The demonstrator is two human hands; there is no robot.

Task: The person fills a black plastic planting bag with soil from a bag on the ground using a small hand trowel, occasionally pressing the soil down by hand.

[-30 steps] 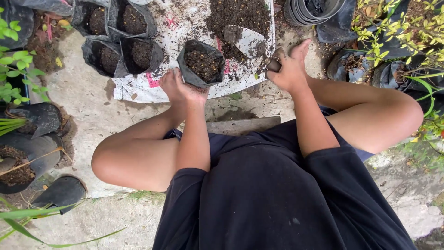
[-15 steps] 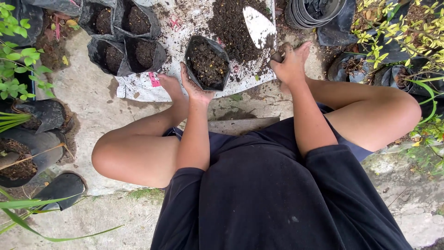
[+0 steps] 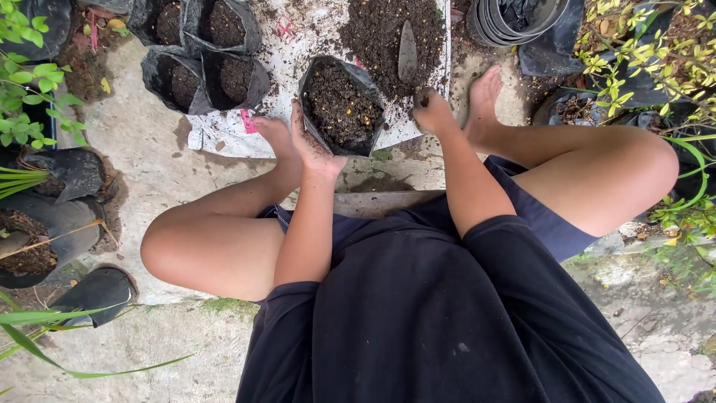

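left hand (image 3: 313, 145) – flat and open against the near side of the black grow bag (image 3: 341, 104), soil-filled, upright at the near edge of the white sheet (image 3: 298, 45) | right hand (image 3: 432, 112) – fist wrapped on the trowel (image 3: 408, 54) handle, blade edge-on in the soil heap (image 3: 391, 30) | four filled bags (image 3: 205, 52) – sheet's far-left corner

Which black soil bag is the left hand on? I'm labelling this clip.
The lone bag nearest the trowel; left hand touches its side. The other four cluster apart.
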